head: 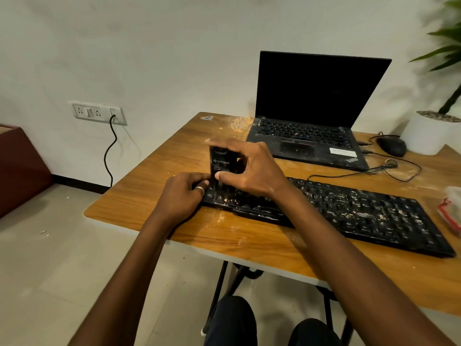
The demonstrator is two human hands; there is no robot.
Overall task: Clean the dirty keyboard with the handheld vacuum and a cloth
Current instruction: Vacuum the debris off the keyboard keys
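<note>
Head view.
Vacuum (220, 163): black, upright, over left end of keyboard (361, 213), lower end down at keys.
Right hand (252, 168): wrapped round vacuum body, thumb across front.
Left hand (182, 193): curled, ring on one finger, fingertips pinching vacuum's lower end.
Keyboard: black, strewn with crumbs, flat on table (154, 171).
Laptop (311, 116): open, screen dark, behind keyboard.
Mouse (393, 145): right of laptop, beside white pot (424, 138).
Packet (451, 208): red-white, blurred, at right table edge.
Socket (98, 112): on wall, left, black cable plugged in.

Two hands on show, left hand (182, 196) and right hand (252, 171); one vacuum (219, 158), one keyboard (361, 213), one laptop (311, 96) at one o'clock, one mouse (393, 146), one potted plant (424, 136).
</note>
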